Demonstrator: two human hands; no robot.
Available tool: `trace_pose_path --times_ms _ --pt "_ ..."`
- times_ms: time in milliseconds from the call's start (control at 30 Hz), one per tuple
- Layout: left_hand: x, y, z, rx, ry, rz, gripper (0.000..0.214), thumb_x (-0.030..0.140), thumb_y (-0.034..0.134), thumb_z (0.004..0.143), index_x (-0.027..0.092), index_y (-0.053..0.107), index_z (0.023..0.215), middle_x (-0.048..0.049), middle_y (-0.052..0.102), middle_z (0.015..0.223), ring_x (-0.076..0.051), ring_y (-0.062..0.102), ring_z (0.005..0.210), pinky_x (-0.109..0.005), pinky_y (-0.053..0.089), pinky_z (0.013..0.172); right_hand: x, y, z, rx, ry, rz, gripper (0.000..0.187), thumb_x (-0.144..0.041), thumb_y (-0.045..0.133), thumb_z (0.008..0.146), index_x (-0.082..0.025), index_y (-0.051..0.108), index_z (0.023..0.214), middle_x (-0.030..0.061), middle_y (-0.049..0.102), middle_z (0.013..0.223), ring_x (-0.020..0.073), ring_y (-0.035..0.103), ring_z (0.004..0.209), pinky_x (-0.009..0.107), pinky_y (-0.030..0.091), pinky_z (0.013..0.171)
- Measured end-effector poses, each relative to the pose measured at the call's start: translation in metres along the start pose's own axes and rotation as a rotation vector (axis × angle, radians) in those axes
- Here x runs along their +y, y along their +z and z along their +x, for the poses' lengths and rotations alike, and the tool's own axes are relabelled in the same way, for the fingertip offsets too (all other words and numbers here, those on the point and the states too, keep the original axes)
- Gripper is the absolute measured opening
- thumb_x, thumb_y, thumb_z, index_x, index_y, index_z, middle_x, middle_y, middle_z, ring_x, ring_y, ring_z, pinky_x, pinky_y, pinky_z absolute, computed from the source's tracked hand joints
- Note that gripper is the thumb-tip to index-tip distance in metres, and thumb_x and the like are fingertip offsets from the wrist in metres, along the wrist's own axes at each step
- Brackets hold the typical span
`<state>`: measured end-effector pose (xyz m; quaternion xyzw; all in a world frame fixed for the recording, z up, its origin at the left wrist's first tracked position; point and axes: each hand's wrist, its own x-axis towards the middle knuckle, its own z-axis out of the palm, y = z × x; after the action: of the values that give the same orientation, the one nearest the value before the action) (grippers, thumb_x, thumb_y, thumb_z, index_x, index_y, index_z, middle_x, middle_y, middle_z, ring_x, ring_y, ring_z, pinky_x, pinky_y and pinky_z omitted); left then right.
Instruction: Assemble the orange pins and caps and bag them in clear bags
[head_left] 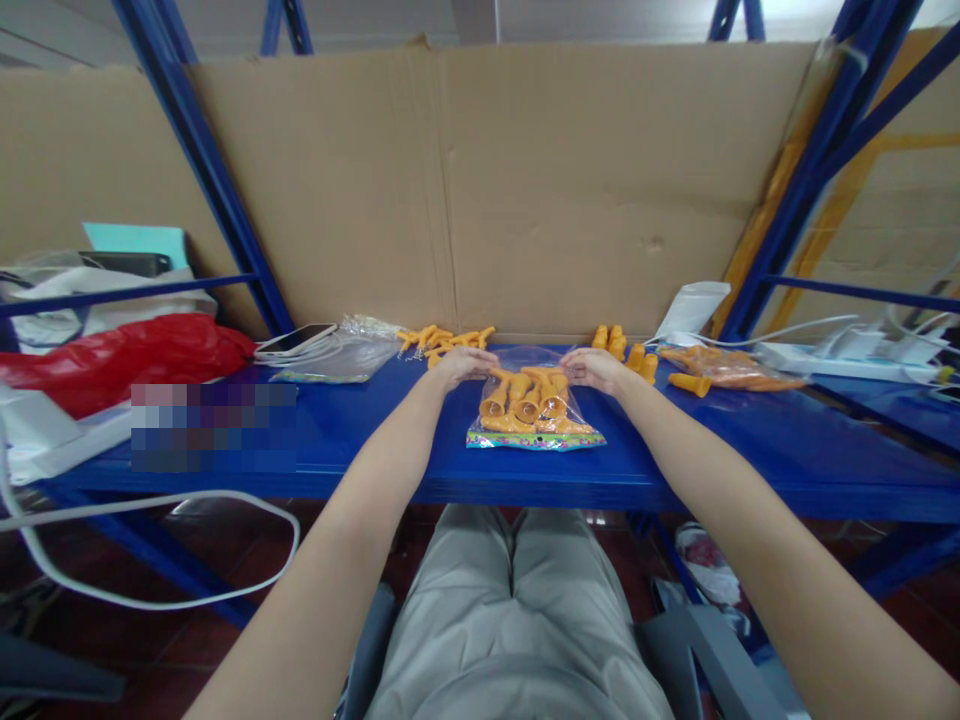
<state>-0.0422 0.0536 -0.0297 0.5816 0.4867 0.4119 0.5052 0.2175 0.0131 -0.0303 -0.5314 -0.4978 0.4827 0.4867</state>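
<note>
A clear plastic bag (534, 412) with a colourful printed bottom strip lies on the blue shelf (375, 440) in front of me, filled with several orange plastic trumpet-shaped toys. My left hand (463, 366) pinches the bag's far left top corner. My right hand (592, 368) pinches the far right top corner. Both hands have their fingers closed on the bag's open edge.
Loose orange toys (442, 340) lie behind the left hand, more (626, 348) behind the right, and another filled bag (720, 368) farther right. A phone (296, 338), empty clear bags (349, 352), a red bag (120, 355), a power strip (817, 362) and cardboard backing (525, 190) surround the shelf.
</note>
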Motion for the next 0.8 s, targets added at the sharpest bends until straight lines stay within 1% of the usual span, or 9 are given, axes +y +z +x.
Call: trace_pose_path --times_ms 67,133,267,367,500,633,700,800 --pt "0.000 0.000 0.000 0.010 0.014 0.026 0.018 -0.003 0.075 0.064 0.014 0.069 0.067 -0.0019 0.072 0.069 -0.011 0.067 0.066 -0.027 0.058 0.079 0.000 0.000 0.000 -0.007 -0.002 -0.013 0.022 0.001 0.059 0.073 -0.019 0.060 0.063 -0.0001 0.061 0.057 0.0120 0.060 0.058 0.031 0.057 0.077" --pt "0.000 0.000 -0.001 0.011 0.018 0.060 0.020 -0.006 0.072 0.061 0.014 0.069 0.063 -0.0013 0.070 0.064 -0.011 0.066 0.065 -0.027 0.058 0.078 0.000 0.000 0.000 -0.011 -0.004 -0.020 0.023 0.001 0.058 0.073 -0.019 0.060 0.062 -0.0002 0.060 0.057 0.0115 0.059 0.057 0.031 0.056 0.076" --pt "0.000 0.000 -0.002 0.017 0.035 0.117 0.020 -0.007 0.068 0.059 0.013 0.070 0.061 -0.0026 0.071 0.067 -0.011 0.065 0.065 -0.028 0.058 0.076 0.000 -0.001 -0.001 -0.019 -0.011 -0.039 0.025 0.002 0.060 0.072 -0.019 0.058 0.059 0.0011 0.061 0.058 0.0119 0.060 0.059 0.027 0.057 0.068" --pt "-0.001 0.001 -0.001 0.023 0.056 0.158 0.017 -0.004 0.069 0.058 0.013 0.069 0.059 -0.0034 0.072 0.068 -0.012 0.065 0.067 -0.026 0.058 0.073 0.002 -0.002 0.000 -0.014 -0.034 -0.082 0.024 -0.001 0.062 0.070 -0.020 0.057 0.056 0.0023 0.061 0.057 0.0139 0.062 0.062 0.028 0.058 0.065" --pt "-0.002 0.003 0.000 0.040 0.087 0.244 0.015 0.000 0.070 0.059 0.015 0.070 0.060 -0.0042 0.072 0.067 -0.015 0.067 0.073 -0.023 0.056 0.068 0.005 -0.001 0.004 0.024 -0.095 -0.170 0.023 -0.002 0.065 0.065 -0.020 0.056 0.053 0.0012 0.059 0.053 0.0146 0.063 0.060 0.033 0.060 0.067" --pt "0.000 0.006 -0.002 0.054 0.124 0.357 0.019 -0.002 0.064 0.059 0.016 0.070 0.059 -0.0045 0.073 0.067 -0.017 0.067 0.075 -0.022 0.052 0.061 0.007 0.000 0.007 0.048 -0.196 -0.295 0.025 0.001 0.060 0.062 -0.020 0.055 0.048 0.0000 0.055 0.047 0.0146 0.060 0.055 0.039 0.060 0.072" --pt "0.002 0.007 -0.004 0.038 0.140 0.402 0.020 -0.002 0.061 0.059 0.017 0.070 0.058 -0.0049 0.073 0.069 -0.018 0.067 0.076 -0.022 0.051 0.059 0.005 0.000 0.009 0.041 -0.260 -0.390 0.024 -0.001 0.058 0.061 -0.020 0.056 0.047 -0.0003 0.054 0.046 0.0165 0.060 0.057 0.041 0.058 0.074" --pt "0.009 0.009 -0.008 -0.010 0.159 0.432 0.019 0.001 0.057 0.059 0.016 0.069 0.057 -0.0058 0.074 0.072 -0.019 0.067 0.078 -0.024 0.051 0.064 0.001 -0.003 0.011 -0.003 -0.351 -0.565 0.024 -0.002 0.057 0.061 -0.020 0.056 0.045 0.0013 0.058 0.049 0.0208 0.065 0.067 0.040 0.055 0.080"
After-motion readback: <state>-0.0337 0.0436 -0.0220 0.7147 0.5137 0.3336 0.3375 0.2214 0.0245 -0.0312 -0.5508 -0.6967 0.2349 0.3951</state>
